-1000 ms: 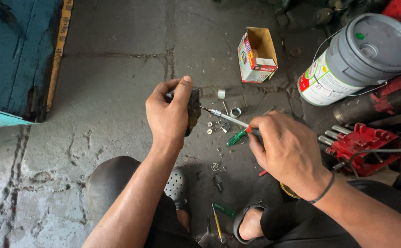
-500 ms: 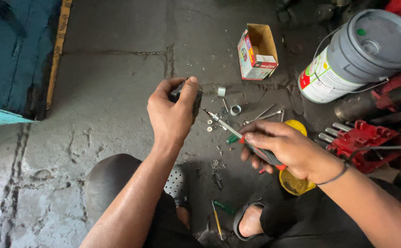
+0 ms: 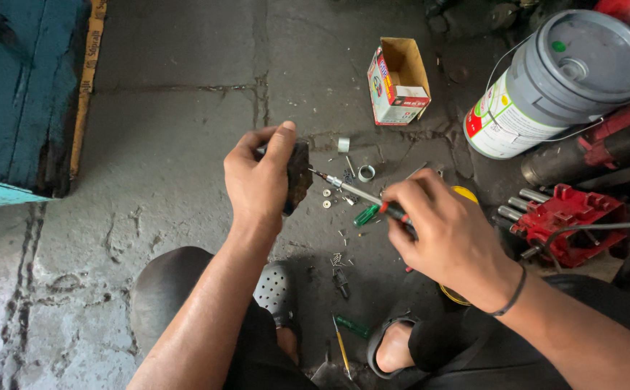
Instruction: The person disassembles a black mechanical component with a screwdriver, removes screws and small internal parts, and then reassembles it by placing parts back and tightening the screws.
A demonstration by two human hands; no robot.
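Dark part (image 3: 299,177) clamped in left hand (image 3: 257,180) above the concrete floor; right hand (image 3: 445,231) grips screwdriver (image 3: 362,195), tip apparently on the part. Risk: tip slips off, jabs thumb, or screw drops among loose washers (image 3: 326,198).

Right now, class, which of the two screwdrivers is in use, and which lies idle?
The screwdriver in the right hand, its tip against the dark part held by the left hand. The other, green-handled screwdriver, lies between the feet.

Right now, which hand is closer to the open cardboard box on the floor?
Left. The left hand, holding a small dark part, sits below-left of the cardboard box; the right hand, holding a screwdriver, is farther below it.
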